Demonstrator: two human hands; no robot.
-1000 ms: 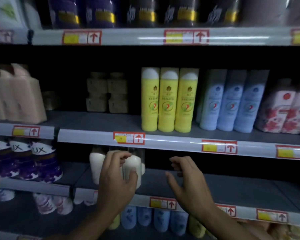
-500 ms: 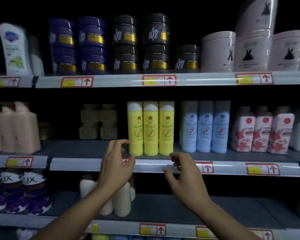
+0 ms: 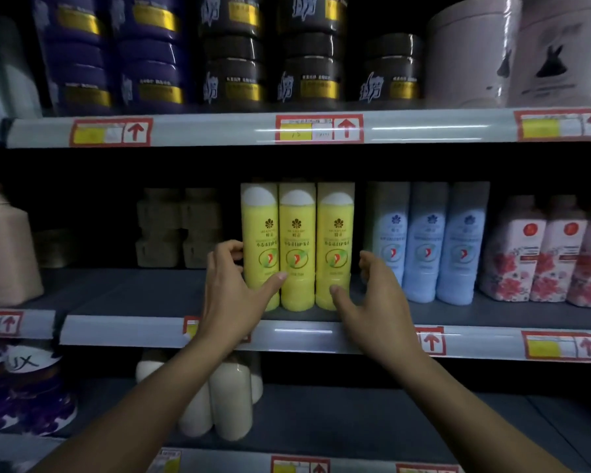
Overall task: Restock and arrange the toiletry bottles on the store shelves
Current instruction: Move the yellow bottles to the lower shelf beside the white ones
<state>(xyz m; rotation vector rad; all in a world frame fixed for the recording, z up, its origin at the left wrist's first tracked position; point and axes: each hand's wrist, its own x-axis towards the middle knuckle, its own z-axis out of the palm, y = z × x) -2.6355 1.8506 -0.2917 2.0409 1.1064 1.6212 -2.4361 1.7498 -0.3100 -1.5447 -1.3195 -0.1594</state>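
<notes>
Now, your left hand: your left hand [image 3: 234,295] cups the left side of the leftmost of the three yellow bottles [image 3: 296,247], fingers curled round its far edge and the thumb [image 3: 273,279] laid across its front, reaching the middle bottle.
Your right hand: your right hand [image 3: 372,298] sits at the right side of the same row, thumb tip on the lower front of the rightmost bottle, fingers curved in the gap toward the blue bottles [image 3: 427,244]; you cannot tell whether those fingers touch the yellow bottle's side.
Yellow bottles: upright, side by side and touching, white caps up, at the front of the middle shelf [image 3: 151,291], just behind its grey edge strip [image 3: 304,337].
Blue bottles: three upright in a row just right of your right hand, on the same shelf.
Pink floral bottles [image 3: 539,250]: right of the blue ones, upright.
Beige boxes [image 3: 178,227]: stacked further back on the shelf, left of the yellow row.
Pale pink jug [image 3: 4,250]: at the far left of that shelf.
Upper shelf: purple jars [image 3: 116,52], black jars [image 3: 273,52] and pale round tubs [image 3: 512,52], stacked.
Lower shelf: cream bottles [image 3: 219,404] partly behind your left forearm; purple-and-white tubs [image 3: 28,387] at the left.
Price tags [image 3: 319,128]: red-framed with arrows, along each shelf edge.
</notes>
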